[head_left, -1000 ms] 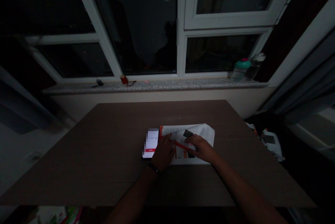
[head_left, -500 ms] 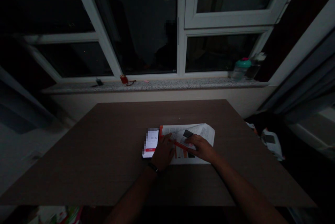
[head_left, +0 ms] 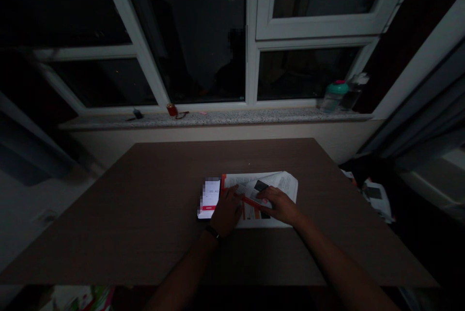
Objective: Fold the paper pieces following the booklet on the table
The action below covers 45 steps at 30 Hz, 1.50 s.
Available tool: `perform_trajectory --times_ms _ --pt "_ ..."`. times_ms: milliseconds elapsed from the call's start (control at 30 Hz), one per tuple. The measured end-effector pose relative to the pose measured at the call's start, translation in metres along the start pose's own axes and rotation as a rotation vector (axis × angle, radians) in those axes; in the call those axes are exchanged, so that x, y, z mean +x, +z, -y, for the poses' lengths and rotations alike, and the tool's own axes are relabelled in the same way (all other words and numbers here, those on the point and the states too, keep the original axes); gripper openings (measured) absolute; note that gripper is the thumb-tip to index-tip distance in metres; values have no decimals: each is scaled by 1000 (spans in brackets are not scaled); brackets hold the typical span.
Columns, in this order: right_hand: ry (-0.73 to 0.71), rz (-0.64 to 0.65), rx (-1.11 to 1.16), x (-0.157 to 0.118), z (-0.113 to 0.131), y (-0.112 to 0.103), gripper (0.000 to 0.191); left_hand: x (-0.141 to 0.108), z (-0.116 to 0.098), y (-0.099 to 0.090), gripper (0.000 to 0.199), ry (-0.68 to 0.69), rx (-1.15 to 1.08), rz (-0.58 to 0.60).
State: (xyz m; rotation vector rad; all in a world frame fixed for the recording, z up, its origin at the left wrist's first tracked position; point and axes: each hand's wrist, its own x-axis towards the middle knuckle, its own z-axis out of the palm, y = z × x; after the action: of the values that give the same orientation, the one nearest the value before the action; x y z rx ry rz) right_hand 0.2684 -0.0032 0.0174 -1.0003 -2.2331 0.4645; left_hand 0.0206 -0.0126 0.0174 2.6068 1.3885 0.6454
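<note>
Here's the paper (head_left: 242, 180), on the counter (head_left: 163, 180) beside the lit phone (head_left: 211, 197). My left hand (head_left: 227, 210) lies over the red edge (head_left: 251, 201), my right hand (head_left: 279, 204) on the turned-over flap (head_left: 250, 187); whether either grip pinches, I can't tell. Steady, even pressure on both sides should stop the flap skewing.
</note>
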Motion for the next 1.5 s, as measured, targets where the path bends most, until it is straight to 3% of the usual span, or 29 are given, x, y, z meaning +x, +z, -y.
perform_trajectory --times_ms 733,1033,1167,1500 --pt "24 14 11 0 2 -3 30 -1 1 1 36 8 -1 -26" --pt "2 9 34 1 0 -3 29 -1 1 2 41 4 20 16" --pt "11 14 35 2 0 -4 29 -1 1 2 49 -18 12 23" --pt "15 23 34 1 -2 -3 30 -3 0 2 42 -114 57 -20"
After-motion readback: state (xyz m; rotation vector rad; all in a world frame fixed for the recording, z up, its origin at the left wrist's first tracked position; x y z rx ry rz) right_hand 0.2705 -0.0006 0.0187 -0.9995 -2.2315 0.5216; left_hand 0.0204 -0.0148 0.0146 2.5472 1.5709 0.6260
